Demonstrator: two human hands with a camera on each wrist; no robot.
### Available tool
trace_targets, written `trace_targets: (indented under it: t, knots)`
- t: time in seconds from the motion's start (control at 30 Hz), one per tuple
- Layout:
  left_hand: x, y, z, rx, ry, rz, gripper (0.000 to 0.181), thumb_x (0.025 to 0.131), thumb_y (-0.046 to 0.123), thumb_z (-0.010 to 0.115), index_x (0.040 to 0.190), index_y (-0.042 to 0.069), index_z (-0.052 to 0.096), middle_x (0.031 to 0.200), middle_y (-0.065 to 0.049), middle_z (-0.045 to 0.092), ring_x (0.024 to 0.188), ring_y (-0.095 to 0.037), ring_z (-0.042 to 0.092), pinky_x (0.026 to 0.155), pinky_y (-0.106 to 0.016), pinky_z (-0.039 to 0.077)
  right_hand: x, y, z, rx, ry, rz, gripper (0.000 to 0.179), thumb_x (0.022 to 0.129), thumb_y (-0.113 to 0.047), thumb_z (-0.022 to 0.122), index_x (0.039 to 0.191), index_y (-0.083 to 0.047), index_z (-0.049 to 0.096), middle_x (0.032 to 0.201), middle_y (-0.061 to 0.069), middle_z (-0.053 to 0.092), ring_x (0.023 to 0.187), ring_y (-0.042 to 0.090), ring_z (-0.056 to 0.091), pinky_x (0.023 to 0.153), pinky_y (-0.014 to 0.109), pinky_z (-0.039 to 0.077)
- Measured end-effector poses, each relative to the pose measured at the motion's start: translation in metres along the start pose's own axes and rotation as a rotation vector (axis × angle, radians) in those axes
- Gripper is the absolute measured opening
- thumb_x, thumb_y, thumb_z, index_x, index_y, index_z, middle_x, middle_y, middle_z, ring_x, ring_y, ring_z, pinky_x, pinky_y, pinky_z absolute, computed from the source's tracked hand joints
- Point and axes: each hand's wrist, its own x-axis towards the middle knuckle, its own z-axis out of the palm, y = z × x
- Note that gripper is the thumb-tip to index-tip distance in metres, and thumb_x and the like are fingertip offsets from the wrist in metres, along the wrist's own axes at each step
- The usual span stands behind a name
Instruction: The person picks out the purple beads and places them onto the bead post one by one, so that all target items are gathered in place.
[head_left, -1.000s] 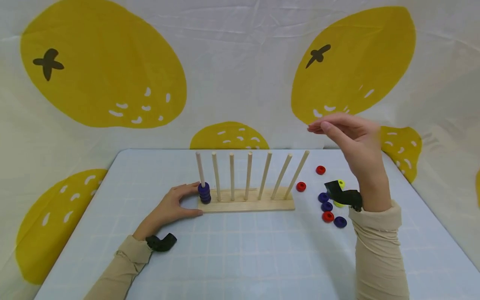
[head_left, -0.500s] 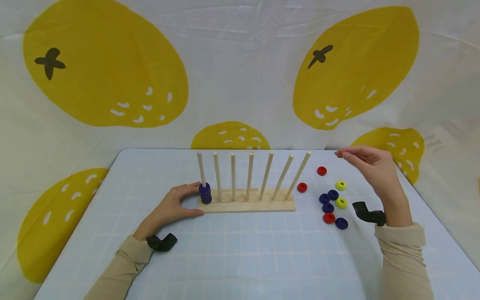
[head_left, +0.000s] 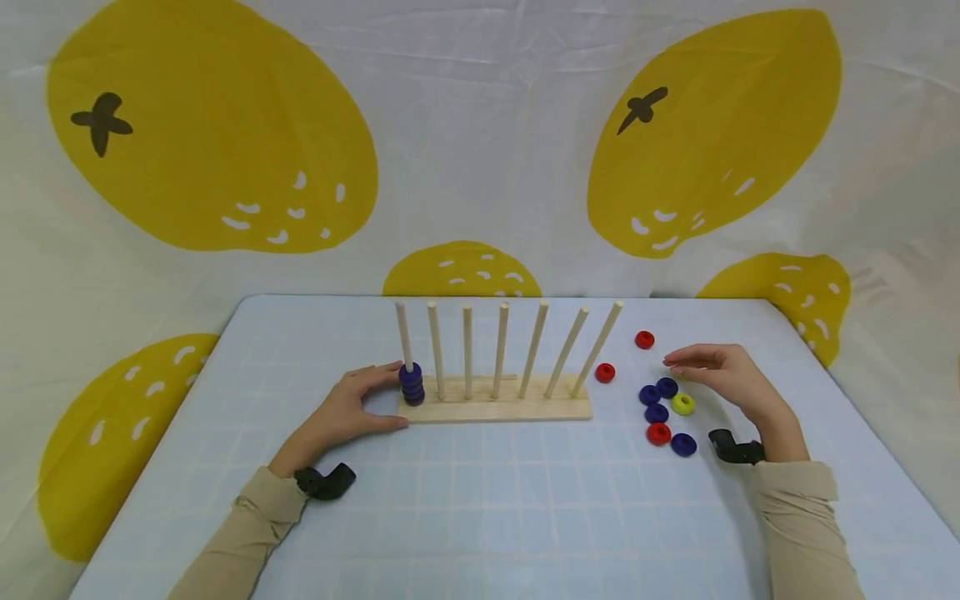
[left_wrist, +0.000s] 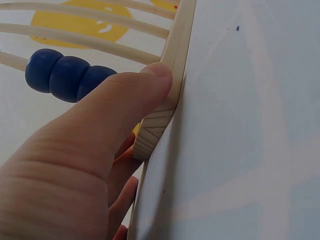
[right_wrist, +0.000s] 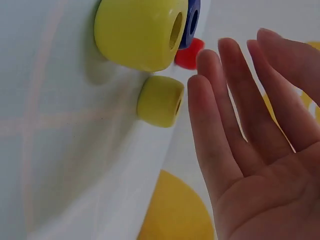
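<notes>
A wooden peg stand (head_left: 495,410) with a row of upright pegs stands mid-table. On its leftmost peg sit several dark blue beads (head_left: 412,385), also in the left wrist view. My left hand (head_left: 341,417) grips the stand's left end, thumb (left_wrist: 157,75) on the front edge and fingers behind. My right hand (head_left: 723,375) hovers by the loose beads at the right, fingers extended and holding nothing. In the right wrist view its fingertips are beside a yellow bead (right_wrist: 161,101); a nearer yellow bead (right_wrist: 137,32) lies to the left. The head view shows one yellow bead (head_left: 682,404); the hand hides the other.
Loose blue beads (head_left: 656,414) and a red bead (head_left: 658,434) lie clustered to the right of the stand. Another red bead (head_left: 604,372) is close to the stand's right end, and one more red bead (head_left: 644,340) lies further back. A lemon-print cloth (head_left: 480,150) hangs behind the table.
My right hand has moved right, then down from the air to the far side of the loose beads, now covering one yellow bead. My left hand has stayed on the stand.
</notes>
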Motion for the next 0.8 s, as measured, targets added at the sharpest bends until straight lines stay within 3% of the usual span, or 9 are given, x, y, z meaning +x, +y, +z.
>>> trace_targets:
  t: [0.1,0.2,0.43,0.8]
  knots:
    - [0.0,-0.001,0.001,0.0,-0.001,-0.005,0.067,0.07,0.032,0.091,0.129,0.015,0.066,0.144,-0.01,0.054,0.134,-0.034,0.047,0.109,-0.06,0.03,0.0,0.002,0.001,-0.01,-0.031,-0.012,0.034,0.098,-0.022,0.065,0.124,-0.001,0.066,0.121,0.018,0.067,0.101,0.013,0.064,0.09,0.03,0.048]
    - [0.0,-0.002,0.001,0.0,-0.004,-0.012,0.066,0.071,0.034,0.091,0.13,0.016,0.066,0.144,-0.01,0.054,0.134,-0.035,0.047,0.109,-0.06,0.029,0.002,0.002,0.003,-0.038,-0.065,-0.019,0.031,0.095,-0.017,0.068,0.122,-0.001,0.068,0.118,0.017,0.069,0.102,0.021,0.064,0.084,0.024,0.05]
    - [-0.001,-0.001,0.001,0.004,-0.009,-0.021,0.067,0.072,0.035,0.09,0.131,0.016,0.065,0.145,-0.01,0.053,0.134,-0.035,0.046,0.109,-0.061,0.029,0.009,0.002,0.013,-0.149,-0.073,-0.014,0.031,0.085,-0.013,0.077,0.114,-0.002,0.073,0.106,0.012,0.071,0.097,0.027,0.063,0.084,0.038,0.048]
    - [-0.001,0.0,-0.001,-0.014,-0.008,0.001,0.065,0.072,0.032,0.091,0.13,0.015,0.066,0.144,-0.01,0.054,0.133,-0.035,0.047,0.109,-0.061,0.03,0.011,-0.001,0.018,-0.179,-0.087,0.031,0.033,0.082,-0.011,0.078,0.112,0.0,0.072,0.104,0.013,0.07,0.094,0.028,0.063,0.081,0.037,0.051]
